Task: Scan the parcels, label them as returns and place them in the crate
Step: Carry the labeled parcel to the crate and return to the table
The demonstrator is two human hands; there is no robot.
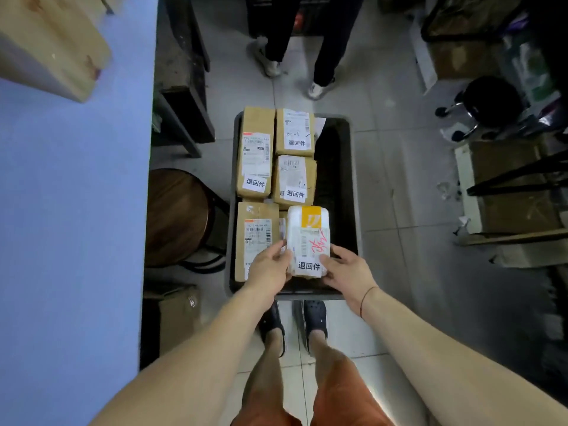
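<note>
A white parcel [309,238] with an orange tape band, red scribble and a white return label hangs over the near end of the dark crate [344,179] on the floor. My left hand [270,265] grips its left edge, and my right hand [344,269] grips its right edge. Several brown cardboard parcels lie in the crate's left half. Three of them [255,155] [295,130] [296,179] show return labels. Another brown parcel [256,235] lies under my left hand, its near end hidden.
A blue table [70,210] runs along the left with cardboard boxes [46,41] on it. A round wooden stool [178,216] stands beside the crate. A person's legs [319,41] stand beyond the crate. A black wheeled stool [488,103] and cardboard are at right.
</note>
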